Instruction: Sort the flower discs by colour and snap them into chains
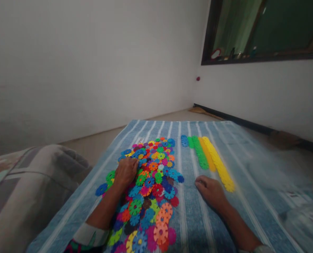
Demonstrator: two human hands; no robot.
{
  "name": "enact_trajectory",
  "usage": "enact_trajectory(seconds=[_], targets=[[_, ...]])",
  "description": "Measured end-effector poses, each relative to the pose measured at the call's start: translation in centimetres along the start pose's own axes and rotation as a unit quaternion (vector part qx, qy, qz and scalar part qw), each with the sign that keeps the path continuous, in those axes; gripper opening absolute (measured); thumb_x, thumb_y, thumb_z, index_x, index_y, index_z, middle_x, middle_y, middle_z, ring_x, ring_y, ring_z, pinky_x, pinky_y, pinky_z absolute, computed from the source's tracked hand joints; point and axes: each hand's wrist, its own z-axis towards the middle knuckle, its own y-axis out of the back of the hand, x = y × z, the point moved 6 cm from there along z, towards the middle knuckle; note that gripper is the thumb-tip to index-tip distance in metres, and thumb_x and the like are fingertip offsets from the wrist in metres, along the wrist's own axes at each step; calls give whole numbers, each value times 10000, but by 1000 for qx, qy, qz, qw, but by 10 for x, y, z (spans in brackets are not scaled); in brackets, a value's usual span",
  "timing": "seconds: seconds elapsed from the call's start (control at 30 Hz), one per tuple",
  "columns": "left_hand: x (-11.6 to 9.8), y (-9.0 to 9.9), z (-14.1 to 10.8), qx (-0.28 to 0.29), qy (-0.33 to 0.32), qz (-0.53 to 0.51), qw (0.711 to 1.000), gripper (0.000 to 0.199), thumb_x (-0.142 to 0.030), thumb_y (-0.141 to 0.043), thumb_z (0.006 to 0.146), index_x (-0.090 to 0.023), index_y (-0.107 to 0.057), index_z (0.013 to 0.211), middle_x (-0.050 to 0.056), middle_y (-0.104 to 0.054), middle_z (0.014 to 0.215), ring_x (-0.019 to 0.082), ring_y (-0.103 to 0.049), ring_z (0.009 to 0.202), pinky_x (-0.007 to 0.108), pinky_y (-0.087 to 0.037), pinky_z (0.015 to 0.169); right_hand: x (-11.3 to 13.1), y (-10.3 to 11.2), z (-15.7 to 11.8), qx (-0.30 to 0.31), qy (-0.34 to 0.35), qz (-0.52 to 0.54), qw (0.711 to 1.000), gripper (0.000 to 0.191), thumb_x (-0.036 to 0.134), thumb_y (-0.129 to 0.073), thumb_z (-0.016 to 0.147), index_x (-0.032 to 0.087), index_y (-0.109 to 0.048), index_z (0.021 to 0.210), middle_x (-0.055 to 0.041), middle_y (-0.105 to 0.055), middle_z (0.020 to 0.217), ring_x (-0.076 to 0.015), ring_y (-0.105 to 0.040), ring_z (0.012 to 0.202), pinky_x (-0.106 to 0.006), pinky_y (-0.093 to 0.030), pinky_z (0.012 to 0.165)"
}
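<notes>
A pile of notched plastic discs [153, 166] in many colours spreads over a blue striped cloth [188, 211]. My left hand [126, 172] lies on the pile's left side, its fingers curled down among the discs; anything in its grasp is hidden. To the right of the pile, my right hand [211, 191] is low over the cloth with its fingers curled together, and their contents cannot be seen. Beyond it are overlapping rows of discs: a short blue row [184, 141], green rows [200, 154], an orange row [207, 154] and a long yellow row [219, 165].
Blurred clear plastic bags [306, 225] lie at the right edge of the cloth. Left of the cloth is a grey draped fabric [48, 186]. White walls [106, 63] meet behind, with a dark-framed window [264, 31] at upper right.
</notes>
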Motion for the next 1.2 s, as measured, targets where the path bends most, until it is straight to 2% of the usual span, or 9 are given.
enact_trajectory(seconds=[0.13, 0.27, 0.37, 0.47, 0.6, 0.7, 0.8, 0.97, 1.2], targets=[[10, 11, 4, -11, 20, -56, 998, 371, -362, -364, 884, -199, -685, 794, 87, -677, 846, 245, -621, 849, 341, -461, 793, 1, 0, 3, -12, 0, 5, 1000, 255, 331, -492, 845, 216, -719, 844, -17, -708, 715, -180, -652, 708, -262, -416, 687], [-13, 16, 7, 19, -9, -139, 990, 349, -403, -400, 853, -212, -687, 803, 42, -713, 886, 219, -641, 861, 299, -472, 784, 3, 2, 4, -24, -10, 0, 1000, 243, 317, -502, 857, 219, -725, 864, -17, -715, 730, -175, -659, 717, -251, -394, 669], [-58, 12, 12, 65, -66, -182, 979, 343, -404, -406, 846, -210, -669, 742, -2, -693, 754, 170, -616, 720, 259, -463, 688, 8, 4, 3, -37, -9, -27, 999, 234, 292, -500, 870, 219, -722, 874, -25, -730, 760, -180, -671, 745, -249, -383, 663], [-116, 2, 22, 95, -132, -235, 958, 274, -342, -437, 831, -195, -668, 815, -8, -682, 742, 142, -595, 648, 239, -447, 635, 20, 2, -1, -35, 36, -53, 997, 229, 259, -491, 884, 213, -714, 871, -31, -745, 799, -173, -679, 756, -244, -377, 667], [-200, -18, 33, 132, -220, -286, 923, 199, -238, -474, 807, -176, -631, 913, -15, -648, 684, 125, -582, 621, 222, -435, 625, 38, -10, -7, 10, 111, -71, 991, 214, 282, -520, 885, 201, -713, 836, -39, -756, 818, -176, -689, 761, -247, -368, 658], [-255, -34, 36, 145, -282, -264, 911, 122, -190, -493, 801, -173, -609, 835, -16, -630, 676, 123, -572, 644, 216, -415, 626, 40, -17, -7, 30, 116, -78, 990, 226, 316, -532, 885, 198, -719, 838, -42, -758, 816, -189, -695, 765, -258, -356, 636], [-292, -50, 35, 154, -313, -205, 914, 107, -160, -510, 801, -158, -617, 802, 16, -652, 732, 140, -587, 693, 233, -415, 655, 37, -19, -4, 32, 111, -84, 990, 227, 299, -522, 887, 190, -714, 835, -43, -757, 820, -188, -696, 771, -262, -339, 619], [-322, -62, 32, 158, -357, -160, 907, 184, -161, -478, 847, -149, -658, 809, 79, -704, 870, 177, -633, 823, 257, -450, 740, 37, -19, -1, 41, 103, -102, 989, 207, 232, -520, 860, 174, -714, 817, -60, -758, 822, -188, -693, 761, -269, -322, 610], [-329, -63, 32, 155, -394, -105, 900, 244, -162, -457, 867, -141, -684, 779, 91, -680, 845, 179, -628, 822, 264, -473, 755, 37, -18, 0, 45, 90, -90, 991, 200, 208, -528, 832, 168, -721, 797, -61, -755, 798, -187, -683, 742, -266, -318, 603]])
